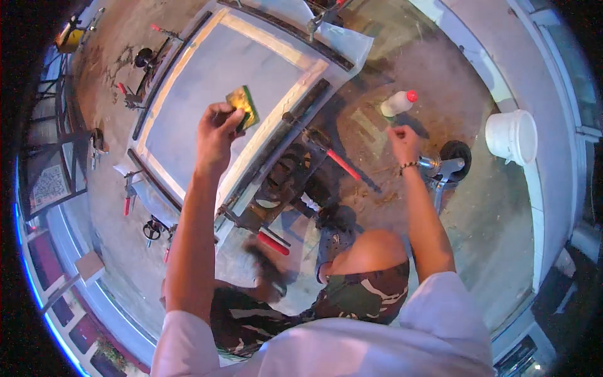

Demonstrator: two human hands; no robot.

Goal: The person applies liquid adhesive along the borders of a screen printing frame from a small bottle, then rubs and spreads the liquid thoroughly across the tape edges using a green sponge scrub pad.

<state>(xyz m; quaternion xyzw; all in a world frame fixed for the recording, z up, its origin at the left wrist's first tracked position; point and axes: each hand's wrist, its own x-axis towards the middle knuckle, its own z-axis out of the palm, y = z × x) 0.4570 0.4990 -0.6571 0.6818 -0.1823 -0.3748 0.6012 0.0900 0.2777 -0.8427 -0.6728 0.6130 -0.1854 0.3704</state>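
Observation:
My left hand (220,129) is closed round a sponge (243,105), yellow with a green scouring side. Hand and sponge are over a flat, pale grey-blue panel (207,75) with tan tape-like strips round its border; whether the sponge touches the panel I cannot tell. My right hand (404,143), a beaded bracelet at its wrist, has its fingers pinched together; anything in them is too small or hidden to make out. Just beyond it is a whitish bottle (397,104) with a red cap, apart from the fingers.
Dark metal rails hold the panel, with red-handled clamps (343,164) round it. A caster wheel (456,159) stands right of my right hand. A white bucket (512,137) is by the right wall. My knee (370,251) is bent below the bench.

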